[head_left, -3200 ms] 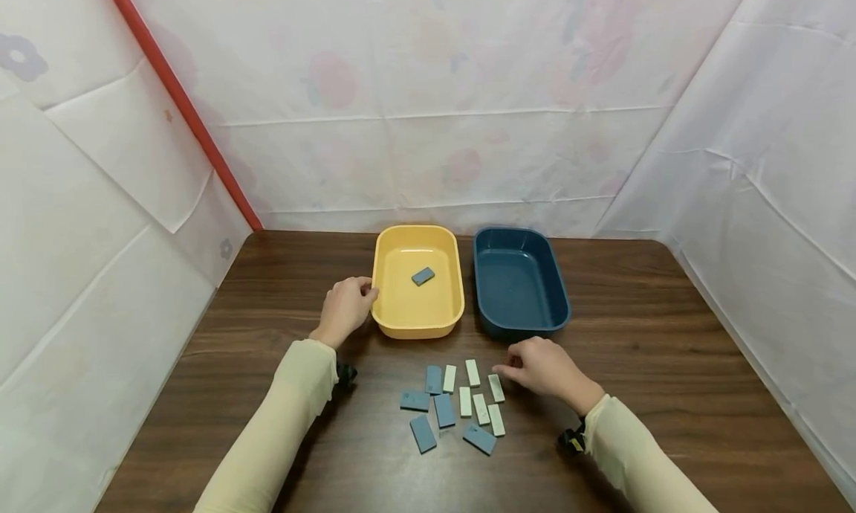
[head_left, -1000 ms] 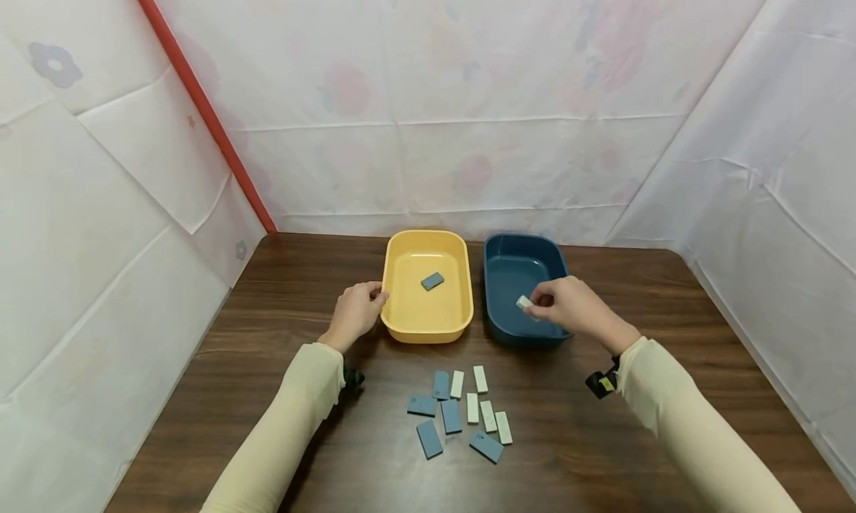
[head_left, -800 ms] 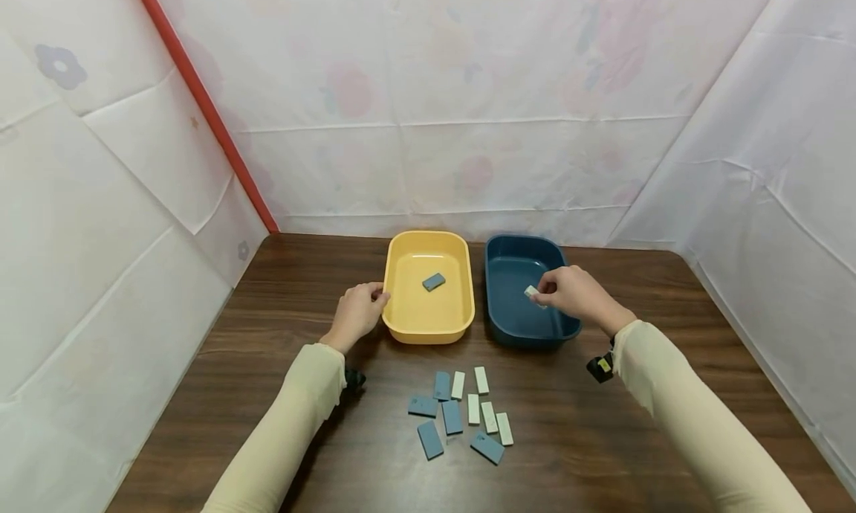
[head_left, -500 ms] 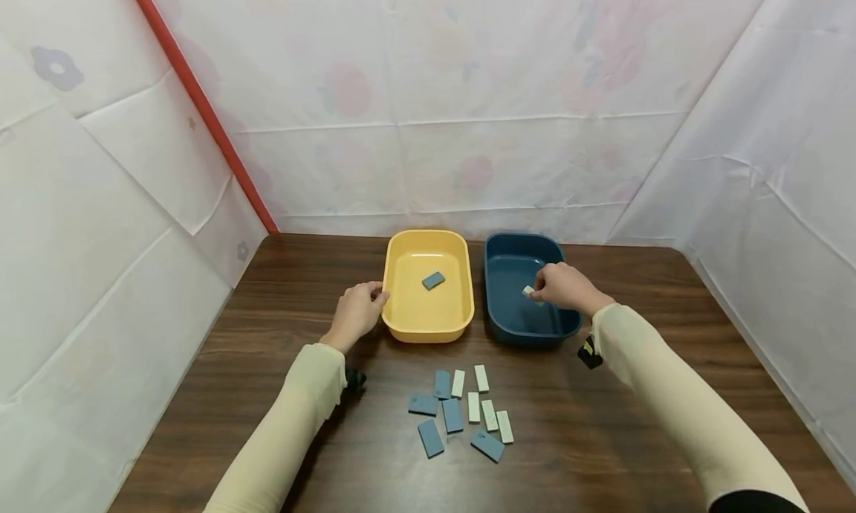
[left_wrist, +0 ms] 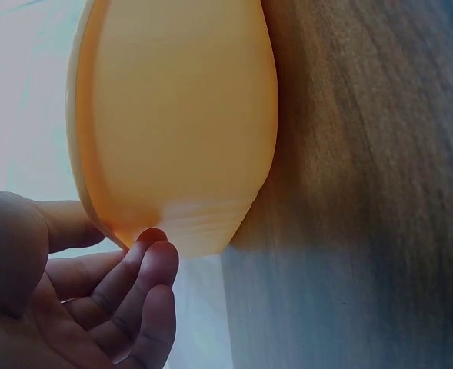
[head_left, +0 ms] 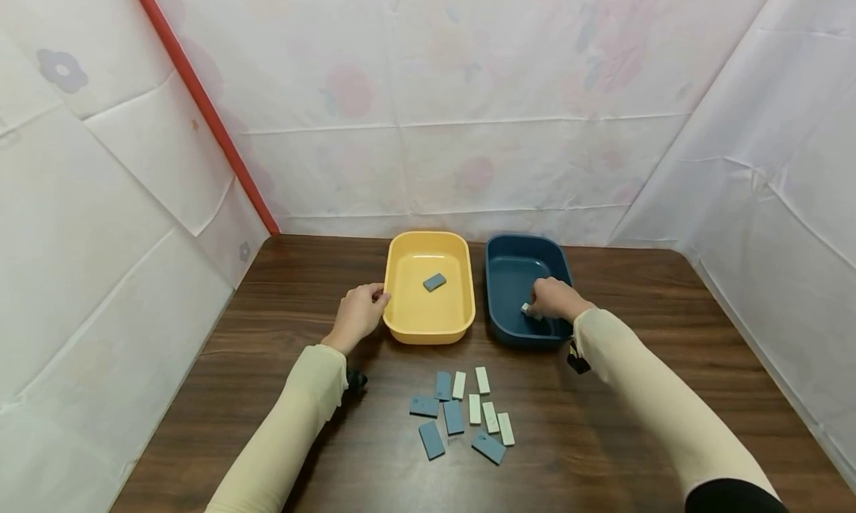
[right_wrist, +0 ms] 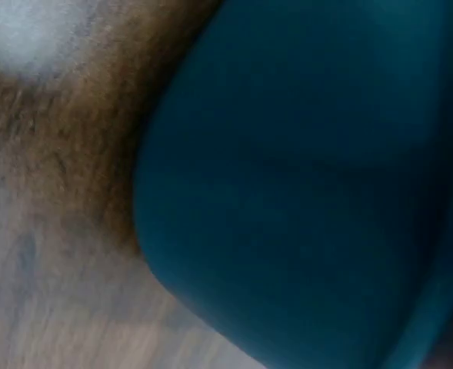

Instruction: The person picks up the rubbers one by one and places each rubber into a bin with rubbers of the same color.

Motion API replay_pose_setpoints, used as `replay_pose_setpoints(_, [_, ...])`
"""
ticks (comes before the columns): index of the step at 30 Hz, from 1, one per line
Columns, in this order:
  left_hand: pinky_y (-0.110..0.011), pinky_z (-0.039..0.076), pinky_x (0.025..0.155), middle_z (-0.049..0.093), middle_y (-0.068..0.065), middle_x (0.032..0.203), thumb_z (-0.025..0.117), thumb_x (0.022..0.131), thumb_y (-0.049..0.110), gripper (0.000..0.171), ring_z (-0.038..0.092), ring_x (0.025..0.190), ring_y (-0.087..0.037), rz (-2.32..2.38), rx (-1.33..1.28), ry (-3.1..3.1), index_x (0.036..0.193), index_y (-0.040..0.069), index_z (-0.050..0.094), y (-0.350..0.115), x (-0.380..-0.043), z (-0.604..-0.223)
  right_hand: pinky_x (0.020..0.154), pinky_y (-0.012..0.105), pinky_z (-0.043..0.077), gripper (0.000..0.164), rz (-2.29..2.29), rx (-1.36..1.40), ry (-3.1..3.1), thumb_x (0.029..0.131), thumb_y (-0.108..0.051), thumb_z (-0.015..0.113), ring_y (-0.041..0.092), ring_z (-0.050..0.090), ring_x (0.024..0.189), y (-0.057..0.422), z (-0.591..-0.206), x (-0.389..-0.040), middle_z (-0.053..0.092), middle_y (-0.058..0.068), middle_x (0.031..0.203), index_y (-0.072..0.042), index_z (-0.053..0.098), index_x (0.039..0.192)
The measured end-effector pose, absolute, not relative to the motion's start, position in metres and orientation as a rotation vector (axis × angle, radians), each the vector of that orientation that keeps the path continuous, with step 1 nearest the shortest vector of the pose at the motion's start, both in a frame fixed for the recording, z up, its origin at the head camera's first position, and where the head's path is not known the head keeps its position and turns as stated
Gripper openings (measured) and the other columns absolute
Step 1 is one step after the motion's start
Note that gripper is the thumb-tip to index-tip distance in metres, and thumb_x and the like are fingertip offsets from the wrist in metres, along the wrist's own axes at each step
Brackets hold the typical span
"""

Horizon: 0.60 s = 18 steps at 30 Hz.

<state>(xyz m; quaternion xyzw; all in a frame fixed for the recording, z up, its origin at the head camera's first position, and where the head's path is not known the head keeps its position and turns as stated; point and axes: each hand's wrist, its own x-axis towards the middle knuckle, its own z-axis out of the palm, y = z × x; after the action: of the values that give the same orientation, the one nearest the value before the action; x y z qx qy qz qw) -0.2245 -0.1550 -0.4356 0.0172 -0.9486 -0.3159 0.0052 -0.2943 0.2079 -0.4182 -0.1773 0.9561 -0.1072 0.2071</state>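
Observation:
My left hand is at the near left side of a yellow plastic tray. In the left wrist view, thumb and forefinger pinch the tray's rim while the other fingers curl beside its outer wall. A small blue-grey rectangular block lies on the yellow tray's floor. Over on the right, my right hand reaches down inside a dark blue tray. Between its fingertips is a small whitish block, partly hidden by the hand. The right wrist view is filled mostly by the blue tray's outer wall.
Several blue-grey blocks lie on the dark wooden table in front of the trays. Beside them are several narrower whitish blocks. A pale patterned sheet hangs behind the table, with others at both sides.
My right hand picked a whitish block off the table, carried it over the blue tray and has now lowered it inside. The left hand stays at the yellow tray's rim.

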Motion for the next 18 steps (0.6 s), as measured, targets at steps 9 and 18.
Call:
replay_pose_setpoints(9, [-0.034,0.048,0.072,0.07,-0.014,0.11,0.055,0.1,0.025,0.04,0.06,0.08,-0.021,-0.984,0.023,-2.956,0.132,0.0,0.059,-0.1533,-0.2241,-0.4348,0.057,0.027,0.045,0.022,-0.303,-0.488,2.643,0.093,-0.023,0.066,0.018,0.061,0.062,0.2087,-0.4252,-0.2908,0.069,0.004,0.07,-0.008,0.073,0.078])
replay_pose_setpoints(18, [-0.032,0.046,0.068,0.07,-0.013,0.107,0.055,0.1,0.025,0.04,0.057,0.075,-0.02,-0.983,0.011,-2.956,0.131,0.0,0.059,-0.1542,-0.2243,-0.4349,0.066,0.033,0.052,0.02,-0.32,-0.504,2.699,0.094,-0.02,0.064,0.018,0.063,0.076,0.2088,-0.4164,-0.293,0.07,0.011,0.094,-0.003,0.072,0.1])
